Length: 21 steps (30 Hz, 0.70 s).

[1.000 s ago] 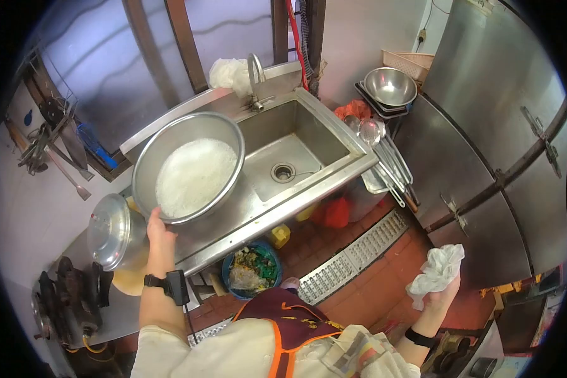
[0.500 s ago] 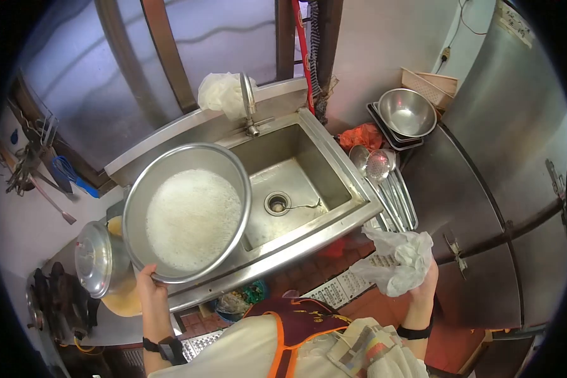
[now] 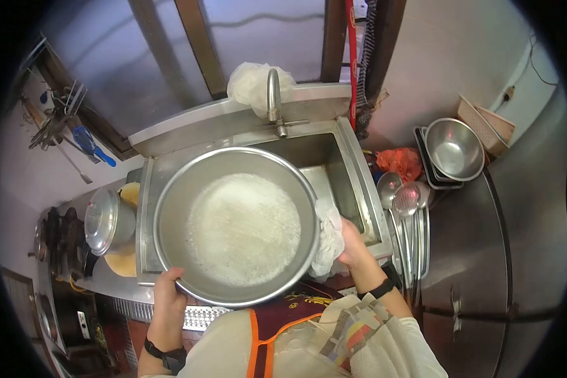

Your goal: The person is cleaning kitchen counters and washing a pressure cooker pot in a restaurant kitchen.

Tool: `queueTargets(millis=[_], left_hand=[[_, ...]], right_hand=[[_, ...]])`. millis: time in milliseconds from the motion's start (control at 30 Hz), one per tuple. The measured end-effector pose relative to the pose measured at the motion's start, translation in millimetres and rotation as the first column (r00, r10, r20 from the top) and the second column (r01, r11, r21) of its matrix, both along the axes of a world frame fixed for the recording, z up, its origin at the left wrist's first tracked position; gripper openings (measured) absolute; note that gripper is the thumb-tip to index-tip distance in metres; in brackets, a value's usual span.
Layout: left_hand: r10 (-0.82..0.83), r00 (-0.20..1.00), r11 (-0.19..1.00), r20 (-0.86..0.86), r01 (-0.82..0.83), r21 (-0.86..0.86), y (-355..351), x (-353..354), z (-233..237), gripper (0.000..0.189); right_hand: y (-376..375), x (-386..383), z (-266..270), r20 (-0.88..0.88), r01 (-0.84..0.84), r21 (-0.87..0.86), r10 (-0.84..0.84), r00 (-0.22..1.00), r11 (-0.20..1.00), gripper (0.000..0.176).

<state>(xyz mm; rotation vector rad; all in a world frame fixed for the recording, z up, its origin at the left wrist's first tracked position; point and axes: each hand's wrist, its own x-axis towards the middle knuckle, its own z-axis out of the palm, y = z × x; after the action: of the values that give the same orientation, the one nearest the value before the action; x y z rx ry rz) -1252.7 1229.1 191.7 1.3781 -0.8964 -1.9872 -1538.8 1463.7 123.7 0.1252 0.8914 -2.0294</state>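
Observation:
A large metal basin [image 3: 174, 214] with white, frothy contents [image 3: 244, 230] fills the middle of the head view, over the counter and the left part of the sink. My left hand [image 3: 168, 295] grips its rim at the lower left, thumb on top. At the right side of the rim, my right hand [image 3: 354, 247] is closed on a crumpled, thin white cloth [image 3: 327, 242]. The cloth lies against the outside of the basin, and my right fingertips are hidden behind it.
Behind the basin are a sink [image 3: 353, 157] and a faucet [image 3: 273, 101]. A lidded pot [image 3: 105, 220] stands to the left. At right are ladles [image 3: 407, 200], a steel bowl [image 3: 453, 150] and a metal cabinet [image 3: 466, 252]. Utensils [image 3: 60, 129] hang on the left wall.
The basin has come closer to my body, and the view has shifted. My right hand has moved left with the cloth, from beside the counter to the basin's right rim.

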Motion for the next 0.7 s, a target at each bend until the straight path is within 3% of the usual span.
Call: queueTargets(millis=[67,200,333,433,600,700], left_hand=[[-0.011,1.0,0.999,0.016,0.011,0.031,17.0,-17.8,11.1,0.021],[-0.1,0.994,0.995,0.04,0.099,0.017,26.3,-40.2,6.6,0.019],[-0.112,0.993,0.994,0.03,0.113,-0.011,45.2,-87.9,10.0,0.016],[-0.19,0.979,0.982,0.073,0.189,0.017,45.2,-111.8,-6.5,0.017],[-0.19,0.98,0.981,0.067,0.186,0.055,40.8,-142.2,-35.4,0.017],[-0.106,0.994,0.994,0.033,0.104,0.036,39.2,-155.4,-47.4,0.018]], right_hand=[[-7.2,-20.3,-9.9,0.067,-0.012,0.055,0.009,0.998,0.998,0.021],[-1.0,-59.1,-25.6,-0.009,-0.038,0.123,0.04,0.999,0.992,0.018],[13.5,-92.9,-19.5,-0.086,-0.049,0.058,0.054,0.995,0.997,0.021],[21.2,-119.4,-22.3,-0.125,0.009,0.144,0.009,0.992,0.99,0.021],[23.4,-156.2,-31.1,-0.212,0.002,0.199,0.041,0.976,0.98,0.02],[18.2,-165.3,-41.4,-0.195,-0.004,0.225,0.049,0.98,0.974,0.021]])
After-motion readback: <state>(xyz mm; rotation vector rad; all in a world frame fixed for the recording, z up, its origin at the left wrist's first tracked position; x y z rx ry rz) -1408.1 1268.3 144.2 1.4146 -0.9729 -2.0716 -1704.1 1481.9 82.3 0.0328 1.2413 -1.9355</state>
